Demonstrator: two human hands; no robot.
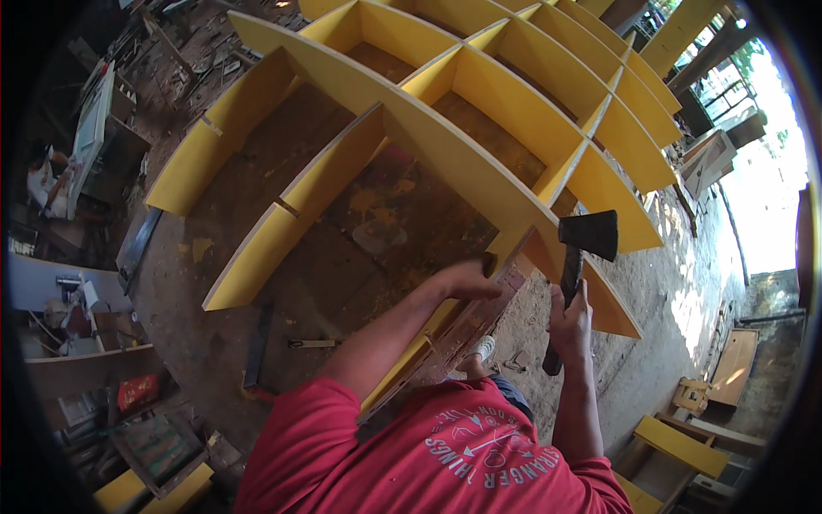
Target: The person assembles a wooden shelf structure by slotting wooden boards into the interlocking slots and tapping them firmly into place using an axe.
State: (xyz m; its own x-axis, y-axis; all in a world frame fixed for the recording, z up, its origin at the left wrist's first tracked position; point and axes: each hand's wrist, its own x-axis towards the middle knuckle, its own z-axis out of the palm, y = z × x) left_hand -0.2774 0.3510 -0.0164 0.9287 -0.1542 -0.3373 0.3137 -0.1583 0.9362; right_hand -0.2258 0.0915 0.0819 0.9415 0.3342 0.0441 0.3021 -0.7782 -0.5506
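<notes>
My right hand (571,322) is closed around the handle of a hatchet (590,235). Its dark, broad head points up, close to the near end of a long yellow board (428,141). My left hand (467,281) grips a yellow board (514,243) at the near edge of the work table, with some fingers hidden behind the wood. These boards belong to a large lattice of interlocked yellow boards (522,103) standing on edge. Two slotted boards (282,214) (210,146) reach toward the left with their ends free.
Beneath the lattice is a stained brown table top (377,206). A small wooden-handled tool (313,343) lies on it at the left. More yellow panels (681,445) stand at lower right. At far left, a person (47,182) handles a pale panel (92,137). Scrap wood covers the ground behind.
</notes>
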